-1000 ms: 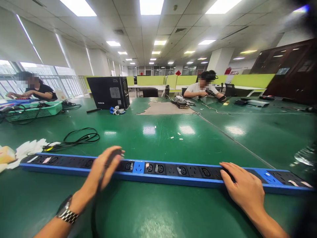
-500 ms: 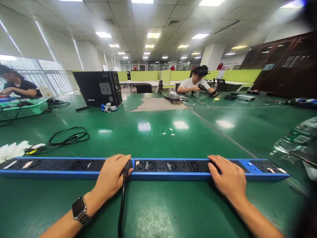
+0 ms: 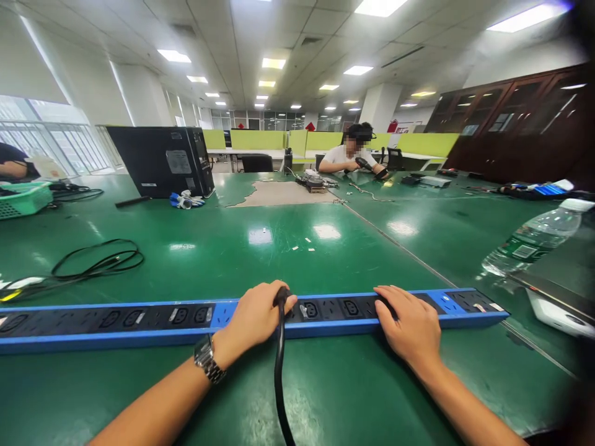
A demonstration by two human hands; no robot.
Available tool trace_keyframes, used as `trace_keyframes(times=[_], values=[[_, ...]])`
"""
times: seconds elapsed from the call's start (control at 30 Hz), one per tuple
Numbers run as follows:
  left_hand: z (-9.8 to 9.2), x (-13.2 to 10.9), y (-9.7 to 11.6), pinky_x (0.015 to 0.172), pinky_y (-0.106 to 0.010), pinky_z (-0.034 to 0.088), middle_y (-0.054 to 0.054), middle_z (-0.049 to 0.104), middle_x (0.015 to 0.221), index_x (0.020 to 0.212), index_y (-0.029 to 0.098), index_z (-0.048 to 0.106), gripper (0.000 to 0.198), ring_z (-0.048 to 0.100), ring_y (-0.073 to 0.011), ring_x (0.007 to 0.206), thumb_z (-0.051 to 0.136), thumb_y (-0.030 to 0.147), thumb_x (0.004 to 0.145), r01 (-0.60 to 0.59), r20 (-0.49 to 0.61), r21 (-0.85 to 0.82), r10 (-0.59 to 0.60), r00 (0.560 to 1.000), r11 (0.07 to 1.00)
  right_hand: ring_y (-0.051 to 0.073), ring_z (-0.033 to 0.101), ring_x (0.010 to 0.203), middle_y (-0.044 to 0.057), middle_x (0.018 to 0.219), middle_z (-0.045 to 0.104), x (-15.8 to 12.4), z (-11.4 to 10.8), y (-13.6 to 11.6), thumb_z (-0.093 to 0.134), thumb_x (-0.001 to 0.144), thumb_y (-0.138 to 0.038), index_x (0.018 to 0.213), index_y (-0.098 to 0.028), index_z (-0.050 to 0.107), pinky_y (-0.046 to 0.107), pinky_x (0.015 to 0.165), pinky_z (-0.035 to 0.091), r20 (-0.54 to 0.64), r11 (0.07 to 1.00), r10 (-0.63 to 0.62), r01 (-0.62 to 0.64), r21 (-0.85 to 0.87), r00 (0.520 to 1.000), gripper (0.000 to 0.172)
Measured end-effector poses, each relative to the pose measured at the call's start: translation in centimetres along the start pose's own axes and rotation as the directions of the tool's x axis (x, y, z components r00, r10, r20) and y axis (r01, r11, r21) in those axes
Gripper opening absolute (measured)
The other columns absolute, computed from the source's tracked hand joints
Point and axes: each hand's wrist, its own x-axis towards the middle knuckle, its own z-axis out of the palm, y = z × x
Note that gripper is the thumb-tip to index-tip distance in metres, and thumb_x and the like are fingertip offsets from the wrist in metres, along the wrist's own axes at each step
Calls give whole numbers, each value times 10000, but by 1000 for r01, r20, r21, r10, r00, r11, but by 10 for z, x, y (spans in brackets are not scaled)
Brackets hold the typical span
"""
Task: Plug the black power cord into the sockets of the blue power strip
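Observation:
A long blue and black power strip (image 3: 162, 337) lies across the green table in front of me. My left hand (image 3: 255, 314) is closed around a black plug (image 3: 281, 295) over the middle of the strip. From that plug a thick black cord (image 3: 279, 378) runs down toward me. Whether the plug sits in a socket or only rests above it is hidden by my fingers. Farther right, my right hand (image 3: 411, 322) grips the strip from above, fingers over its far side and thumb on top. Bare sockets (image 3: 351, 308) show between the two hands.
A coiled black cable (image 3: 100, 263) lies at left. Behind it stand a black computer case (image 3: 160, 162), crumpled gloves (image 3: 186, 199) and a green basket (image 3: 28, 199). At right are a tilted water bottle (image 3: 534, 238) and a white device (image 3: 555, 310). A co-worker (image 3: 351, 152) sits across the table.
My left hand has moved right along the strip, carrying the plug and its cord past the blue section. My right hand stays on the strip. The view has turned slightly to the right.

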Motion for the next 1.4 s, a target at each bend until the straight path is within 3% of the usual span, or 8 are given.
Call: trace_keyframes(times=[0.1,0.27,0.43,0.6,0.73,1.03,1.23,1.4], values=[[12,3,2,762,-341,530,-55,724,875,948,224,649,245,685,-229,847,489,410,954,32,41,71,-35,999,997,251,646,1092,49,1097,740,0,0,0,416,926,-375,1044,-221,692,428,895,416,5,1000,18,-18,10,1000,338],[9,-12,-2,939,-463,491,-113,709,1120,1057,210,649,257,619,-303,1116,571,408,911,-72,-64,211,87,994,975,253,636,1107,55,1103,738,-1,0,-1,439,913,-359,1046,-215,693,435,927,400,17,998,47,-48,41,999,320],[9,9,32,812,-351,533,-72,732,1019,1106,208,629,321,677,-209,901,449,440,974,-88,-235,-97,64,970,991,250,630,1117,58,1104,739,0,-2,-4,451,910,-349,1046,-221,693,430,943,390,10,996,63,-63,62,998,306],[55,62,87,776,-332,521,-77,739,928,993,207,677,339,685,-227,878,464,470,966,-80,43,41,78,996,996,254,633,1118,63,1110,738,0,-4,0,408,939,-357,1052,-213,703,434,944,406,21,988,70,-72,134,997,348],[85,78,103,735,-342,534,-97,741,906,980,203,680,383,701,-259,876,463,517,952,-47,124,105,33,992,993,217,669,1036,83,1079,743,-2,-3,6,285,971,-325,1063,-192,698,390,928,449,-53,951,147,-126,283,988,443],[80,73,107,735,-383,549,-128,726,970,1059,190,625,363,704,-289,904,427,481,969,-14,143,232,-19,990,973,240,680,1023,100,1042,750,-2,-2,6,288,971,-364,1014,-185,712,413,938,466,-58,927,193,-163,337,980,462],[77,82,114,724,-367,548,-120,732,945,944,192,669,339,710,-291,887,517,494,919,-52,194,246,4,981,968,243,681,1035,95,1031,754,-1,-1,5,293,969,-366,988,-197,719,415,933,464,-53,931,191,-164,325,980,459],[95,62,122,824,-431,523,-159,703,1019,1081,142,613,242,667,-296,1006,420,229,965,-107,154,273,66,986,956,244,681,1035,90,1021,756,-2,-2,5,282,970,-388,970,-205,724,413,930,466,-48,937,170,-147,318,984,478]])
